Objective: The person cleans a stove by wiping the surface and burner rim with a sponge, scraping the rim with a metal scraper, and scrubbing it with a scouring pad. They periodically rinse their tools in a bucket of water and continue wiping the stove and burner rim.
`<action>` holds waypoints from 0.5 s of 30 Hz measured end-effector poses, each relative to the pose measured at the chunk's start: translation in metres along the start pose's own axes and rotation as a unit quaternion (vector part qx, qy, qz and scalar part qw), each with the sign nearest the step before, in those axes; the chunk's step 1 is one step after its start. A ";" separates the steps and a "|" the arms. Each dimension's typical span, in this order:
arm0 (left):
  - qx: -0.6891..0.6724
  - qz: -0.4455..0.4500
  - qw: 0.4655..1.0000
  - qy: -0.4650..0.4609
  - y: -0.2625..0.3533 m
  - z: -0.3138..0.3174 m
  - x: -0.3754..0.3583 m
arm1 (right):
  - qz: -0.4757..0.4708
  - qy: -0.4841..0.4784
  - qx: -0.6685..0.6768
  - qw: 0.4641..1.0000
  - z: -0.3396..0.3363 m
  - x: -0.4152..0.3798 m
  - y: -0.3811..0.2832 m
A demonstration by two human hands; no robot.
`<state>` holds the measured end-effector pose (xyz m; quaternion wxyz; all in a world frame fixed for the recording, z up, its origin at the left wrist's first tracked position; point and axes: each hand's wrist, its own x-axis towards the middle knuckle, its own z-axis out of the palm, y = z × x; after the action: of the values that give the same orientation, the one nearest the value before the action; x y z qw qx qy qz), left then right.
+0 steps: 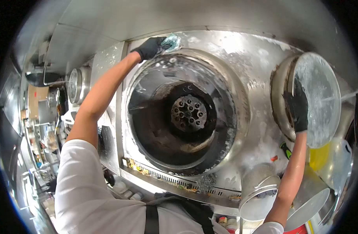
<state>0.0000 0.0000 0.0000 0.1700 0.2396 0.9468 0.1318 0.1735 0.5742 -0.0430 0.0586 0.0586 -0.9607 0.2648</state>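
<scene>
My left hand [149, 48], in a black glove, is closed on a teal scrubbing pad [172, 42] with suds on it. It presses the pad to the wet steel at the back edge of a large round burner well [240, 117]. Inside the well, a perforated burner head [188, 113] sits at the bottom of the dark, stained walls. My right hand [297, 104], also gloved in black, grips the near side rim of a round metal pot [320, 97] that holds cloudy, soapy liquid. Its fingers lie over the inner side of the rim.
Food scraps lie along a slotted drain [175, 180] in front of the well, beside a steel wool scrubber [206, 182]. A metal bucket [258, 210], a larger pot [309, 206] and a green-and-black handle [285, 150] stand at right. A steel wall [179, 15] rises behind.
</scene>
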 end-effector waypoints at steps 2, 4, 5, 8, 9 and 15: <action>-0.010 -0.069 0.996 0.052 0.005 0.034 -0.013 | 0.069 -0.032 0.004 0.997 -0.019 -0.011 0.019; -0.100 -0.043 0.984 0.144 -0.058 -0.026 -0.069 | 0.052 0.032 -0.061 0.996 0.000 0.021 -0.065; -0.173 0.018 0.967 0.185 -0.074 -0.010 -0.094 | 0.069 0.044 -0.156 0.984 -0.014 0.014 -0.082; -0.671 -0.004 0.706 0.225 -0.030 -0.011 -0.165 | -0.017 0.138 -0.389 0.911 -0.003 -0.022 -0.089; -0.804 0.048 0.570 0.163 -0.020 -0.018 -0.183 | 0.033 0.114 -0.349 0.929 0.006 -0.034 -0.099; -0.926 0.122 0.339 0.115 0.087 0.004 -0.273 | 0.155 0.183 0.042 0.970 0.010 -0.117 -0.218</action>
<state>0.2635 -0.0614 0.0958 0.1546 0.0242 0.1888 0.9695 0.3191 0.3926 0.0414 0.1894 -0.1385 -0.9188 0.3175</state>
